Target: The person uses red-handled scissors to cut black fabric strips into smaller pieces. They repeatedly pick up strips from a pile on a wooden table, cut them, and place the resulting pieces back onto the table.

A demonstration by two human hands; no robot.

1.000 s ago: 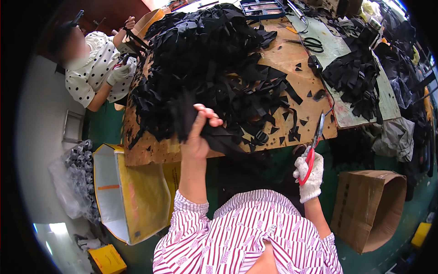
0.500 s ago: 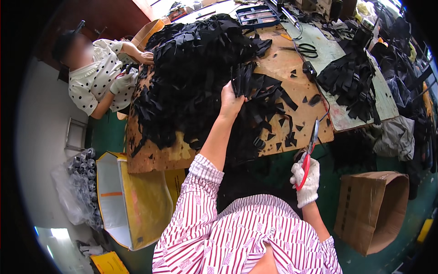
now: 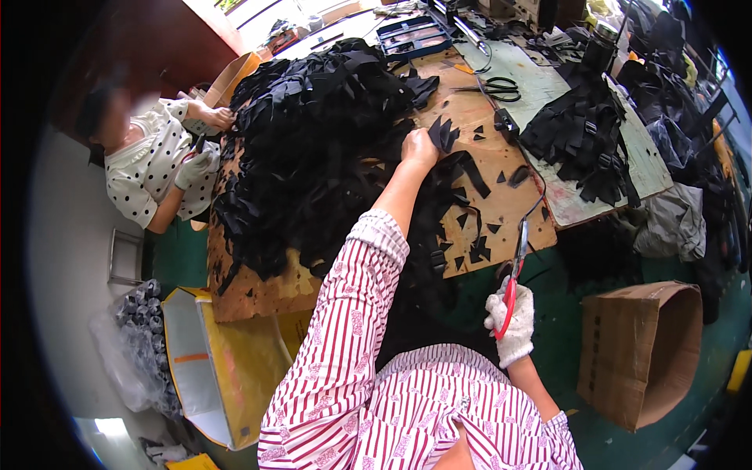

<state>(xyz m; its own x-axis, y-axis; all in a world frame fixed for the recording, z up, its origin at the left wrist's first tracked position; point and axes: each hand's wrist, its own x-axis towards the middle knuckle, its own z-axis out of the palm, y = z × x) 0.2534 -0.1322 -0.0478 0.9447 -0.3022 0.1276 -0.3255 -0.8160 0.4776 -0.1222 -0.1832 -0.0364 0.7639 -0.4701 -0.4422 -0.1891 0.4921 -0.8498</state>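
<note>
The bare left hand [image 3: 421,149] has swung out to the right side of the black heap [image 3: 313,117]; 1 second ago it was back by the near edge of the bench [image 3: 258,301], and now the arm stretches well across. Its fingers are closed around a bunch of black strips [image 3: 444,135], whose ends fan out past the fist. To my eye that sets the bunch apart from the main pile, with small black offcuts [image 3: 479,251] scattered nearer the edge. The gloved right hand [image 3: 514,325] has hardly shifted: it hangs low by the near edge, fingers wrapped round red-handled scissors [image 3: 509,296], blades pointing up toward the wood. So blades and bunch stand well apart, and I judge no cutting is under way at this instant. Off to the left, a co-worker [image 3: 160,145] has lowered a bare hand to the heap's side.
</note>
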